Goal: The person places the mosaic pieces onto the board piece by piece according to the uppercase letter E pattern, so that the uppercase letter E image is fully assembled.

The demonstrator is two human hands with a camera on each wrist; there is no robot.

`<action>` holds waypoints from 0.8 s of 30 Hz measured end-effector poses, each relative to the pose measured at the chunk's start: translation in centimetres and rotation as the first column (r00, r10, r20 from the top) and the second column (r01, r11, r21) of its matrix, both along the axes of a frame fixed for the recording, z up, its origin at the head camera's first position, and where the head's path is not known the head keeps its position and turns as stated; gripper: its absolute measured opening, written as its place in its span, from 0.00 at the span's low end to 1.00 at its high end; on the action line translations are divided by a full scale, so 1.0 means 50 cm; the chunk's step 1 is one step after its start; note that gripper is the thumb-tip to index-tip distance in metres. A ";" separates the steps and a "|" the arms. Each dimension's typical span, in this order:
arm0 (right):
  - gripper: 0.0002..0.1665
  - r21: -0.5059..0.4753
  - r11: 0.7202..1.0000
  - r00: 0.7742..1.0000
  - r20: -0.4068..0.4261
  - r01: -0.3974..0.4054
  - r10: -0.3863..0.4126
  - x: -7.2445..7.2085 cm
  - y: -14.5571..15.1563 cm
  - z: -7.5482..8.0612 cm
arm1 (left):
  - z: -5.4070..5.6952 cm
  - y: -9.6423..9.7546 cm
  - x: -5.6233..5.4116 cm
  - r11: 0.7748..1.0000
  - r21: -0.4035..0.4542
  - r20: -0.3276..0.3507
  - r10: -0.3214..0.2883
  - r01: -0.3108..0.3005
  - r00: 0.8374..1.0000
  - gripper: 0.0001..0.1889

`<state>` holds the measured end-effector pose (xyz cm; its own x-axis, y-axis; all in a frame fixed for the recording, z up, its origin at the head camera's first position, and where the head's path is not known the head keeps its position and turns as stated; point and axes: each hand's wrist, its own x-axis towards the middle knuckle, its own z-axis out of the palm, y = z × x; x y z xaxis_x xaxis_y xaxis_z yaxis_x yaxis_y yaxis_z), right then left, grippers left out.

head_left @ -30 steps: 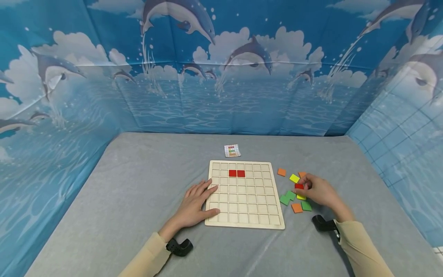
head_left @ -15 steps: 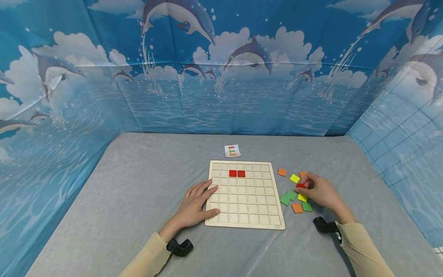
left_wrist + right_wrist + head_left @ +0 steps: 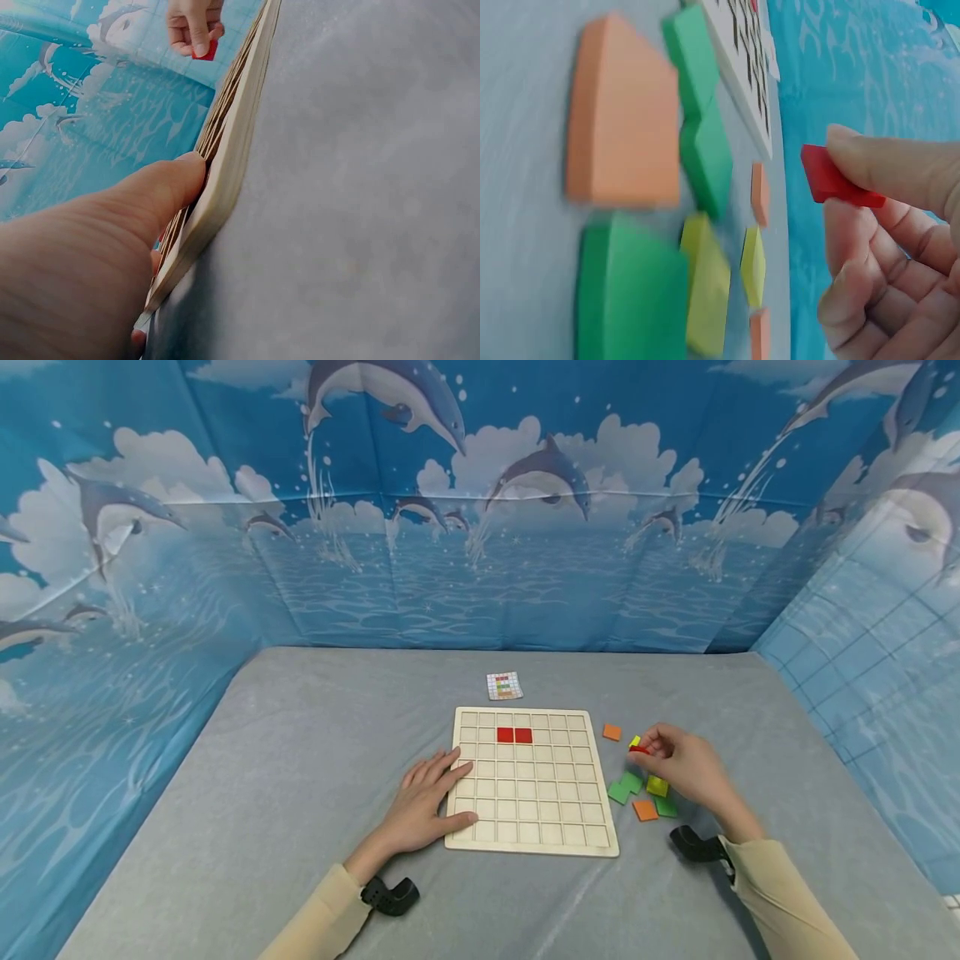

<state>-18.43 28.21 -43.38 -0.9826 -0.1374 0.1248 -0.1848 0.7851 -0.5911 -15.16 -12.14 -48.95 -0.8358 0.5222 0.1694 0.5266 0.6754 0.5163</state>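
Note:
A wooden grid board (image 3: 540,783) lies on the grey cloth, with two red tiles (image 3: 513,736) side by side in its second row from the top. My left hand (image 3: 420,806) rests on the board's left edge, fingers spread and thumb on the lower left squares. Between thumb and fingers, my right hand (image 3: 686,768) pinches a red tile (image 3: 840,180), lifted off the cloth to the right of the board. Around and below that hand lie green tiles (image 3: 625,787), yellow tiles (image 3: 657,786) and orange tiles (image 3: 645,811). One yellow tile is partly hidden behind the held tile.
A small card (image 3: 504,686) printed with a coloured grid lies just beyond the board's far edge. A dolphin-print curtain (image 3: 480,568) hangs behind the table and along its sides. Each wrist carries a black camera mount (image 3: 390,896).
My right hand has lifted the red tile and moved it slightly left and away from me, uncovering more of the yellow tile beneath. My left hand stays put.

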 end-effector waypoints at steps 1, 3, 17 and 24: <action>0.14 -0.010 1.000 1.000 -0.007 -0.003 0.003 -0.002 -0.005 0.001 | 0.000 0.000 0.000 1.000 -0.002 -0.001 0.000 0.000 1.000 0.39; 0.12 -0.036 0.999 1.000 -0.025 -0.016 0.015 -0.006 -0.016 0.000 | 0.001 0.000 0.000 1.000 -0.004 -0.005 0.000 0.000 1.000 0.39; 0.07 -0.173 0.964 0.979 -0.064 -0.201 0.193 -0.052 -0.130 -0.003 | 0.002 0.002 0.000 1.000 0.008 -0.005 -0.004 0.004 1.000 0.38; 0.09 -0.149 0.964 0.975 0.013 -0.219 0.223 -0.075 -0.182 -0.005 | 0.003 0.002 0.001 1.000 0.009 -0.006 -0.004 0.004 1.000 0.39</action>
